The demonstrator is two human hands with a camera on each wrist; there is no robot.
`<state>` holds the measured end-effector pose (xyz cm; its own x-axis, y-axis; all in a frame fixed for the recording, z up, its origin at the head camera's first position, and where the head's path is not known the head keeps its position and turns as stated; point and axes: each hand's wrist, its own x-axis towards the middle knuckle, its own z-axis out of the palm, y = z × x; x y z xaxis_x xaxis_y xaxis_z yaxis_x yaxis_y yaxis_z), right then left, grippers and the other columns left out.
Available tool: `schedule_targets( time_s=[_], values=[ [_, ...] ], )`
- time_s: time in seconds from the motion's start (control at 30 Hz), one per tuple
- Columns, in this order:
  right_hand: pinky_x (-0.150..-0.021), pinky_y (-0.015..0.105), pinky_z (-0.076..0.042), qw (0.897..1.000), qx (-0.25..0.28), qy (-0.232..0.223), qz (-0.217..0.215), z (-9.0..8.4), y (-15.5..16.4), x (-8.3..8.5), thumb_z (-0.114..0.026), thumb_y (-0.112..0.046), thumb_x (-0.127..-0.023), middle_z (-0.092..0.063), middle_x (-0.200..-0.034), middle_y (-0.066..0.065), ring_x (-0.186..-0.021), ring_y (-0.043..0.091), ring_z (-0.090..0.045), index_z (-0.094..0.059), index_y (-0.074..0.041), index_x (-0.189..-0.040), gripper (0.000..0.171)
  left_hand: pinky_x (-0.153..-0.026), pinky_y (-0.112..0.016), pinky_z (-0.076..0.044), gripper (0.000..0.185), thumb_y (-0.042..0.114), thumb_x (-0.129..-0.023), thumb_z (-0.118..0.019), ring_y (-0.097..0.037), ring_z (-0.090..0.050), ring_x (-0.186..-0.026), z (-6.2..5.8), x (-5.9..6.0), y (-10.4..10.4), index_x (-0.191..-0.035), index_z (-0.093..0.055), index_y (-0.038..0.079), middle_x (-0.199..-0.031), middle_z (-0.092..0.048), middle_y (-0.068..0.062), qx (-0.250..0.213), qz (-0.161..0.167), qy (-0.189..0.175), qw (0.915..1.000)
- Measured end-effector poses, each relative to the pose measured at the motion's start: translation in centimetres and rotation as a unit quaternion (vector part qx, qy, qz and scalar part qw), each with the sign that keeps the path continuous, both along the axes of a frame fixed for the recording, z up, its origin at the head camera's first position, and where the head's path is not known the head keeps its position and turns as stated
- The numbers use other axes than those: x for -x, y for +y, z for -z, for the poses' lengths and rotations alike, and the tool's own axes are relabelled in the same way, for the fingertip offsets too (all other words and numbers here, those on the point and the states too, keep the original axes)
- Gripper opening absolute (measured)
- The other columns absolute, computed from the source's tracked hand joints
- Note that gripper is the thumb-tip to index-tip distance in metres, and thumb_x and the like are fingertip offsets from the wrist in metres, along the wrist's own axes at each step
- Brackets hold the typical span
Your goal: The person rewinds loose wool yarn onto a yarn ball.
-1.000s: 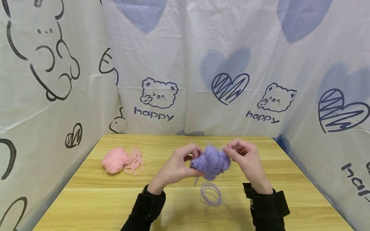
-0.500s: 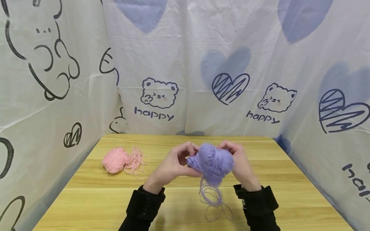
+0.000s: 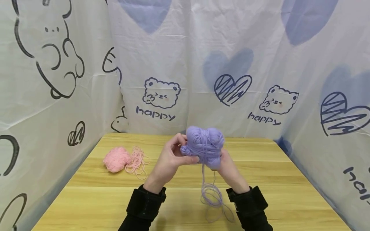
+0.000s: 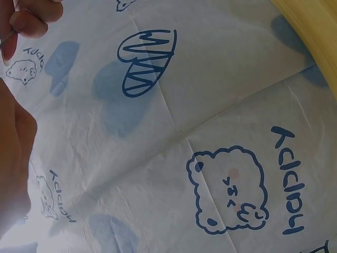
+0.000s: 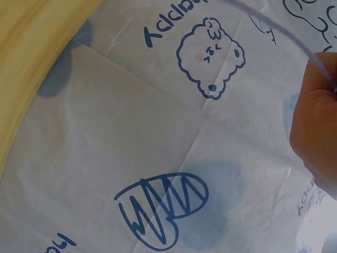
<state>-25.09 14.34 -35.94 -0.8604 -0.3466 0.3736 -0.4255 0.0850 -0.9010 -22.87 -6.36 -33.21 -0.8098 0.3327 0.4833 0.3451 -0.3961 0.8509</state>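
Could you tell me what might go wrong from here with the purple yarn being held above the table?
1. Loose loops of purple strand lie piled on the table below the purple yarn ball; pulled upward, they could probably knot.
2. The left hand grips the ball's side and the right hand is mostly hidden beneath it, so a slip could drop and unroll it.
3. The pink yarn has loose coils nearby; a rolling ball might tangle with them.
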Motion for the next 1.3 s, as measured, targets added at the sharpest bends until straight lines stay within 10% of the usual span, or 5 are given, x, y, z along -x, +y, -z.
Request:
schedule_targets(
  time_s=[0.1, 0.37, 0.8, 1.3],
  values=[
    [-0.045, 0.024, -0.025, 0.999, -0.012, -0.019, -0.035, -0.1, -0.1, 0.0, -0.047, 0.004, -0.087, -0.033, -0.056, -0.009, -0.049, 0.005, -0.030, -0.048, -0.016, -0.075, 0.023, -0.086, -0.028, -0.056, 0.039, -0.009, -0.073, -0.072, -0.015, -0.060, -0.102, -0.2, 0.0, 0.0, -0.084, -0.044, 0.016, -0.114, -0.055, 0.000, -0.007, -0.040, -0.021, 0.9989],
    [-0.042, 0.034, -0.021, 0.997, -0.017, 0.015, -0.077, -0.4, -0.1, -0.3, -0.049, -0.004, -0.097, -0.029, -0.057, -0.003, -0.048, 0.011, -0.025, -0.053, 0.005, -0.086, 0.015, -0.082, -0.025, -0.056, 0.043, -0.009, -0.074, -0.072, -0.018, -0.058, -0.104, -0.1, 0.1, 0.2, -0.080, -0.036, 0.013, -0.116, -0.054, -0.001, -0.016, -0.105, -0.023, 0.9940],
    [-0.044, 0.032, -0.030, 0.996, -0.045, 0.070, -0.039, -2.4, 0.9, -2.3, -0.056, -0.008, -0.095, -0.039, -0.060, -0.001, -0.051, 0.014, -0.033, -0.064, -0.002, -0.087, 0.012, -0.094, -0.033, -0.054, 0.039, -0.006, -0.071, -0.078, -0.021, -0.057, -0.109, 0.3, 0.4, 0.6, -0.082, -0.040, 0.000, -0.117, -0.059, -0.007, 0.042, -0.190, 0.039, 0.9802],
    [-0.048, 0.029, -0.034, 0.993, 0.003, 0.101, 0.061, -3.8, 4.1, -3.2, -0.060, -0.004, -0.092, -0.050, -0.066, -0.011, -0.057, 0.011, -0.040, -0.066, -0.010, -0.087, 0.010, -0.089, -0.028, -0.056, 0.039, -0.011, -0.065, -0.078, -0.019, -0.058, -0.105, 1.0, 0.4, 1.5, -0.076, -0.045, 0.006, -0.107, -0.063, -0.008, 0.207, -0.131, 0.174, 0.9537]
  ],
)
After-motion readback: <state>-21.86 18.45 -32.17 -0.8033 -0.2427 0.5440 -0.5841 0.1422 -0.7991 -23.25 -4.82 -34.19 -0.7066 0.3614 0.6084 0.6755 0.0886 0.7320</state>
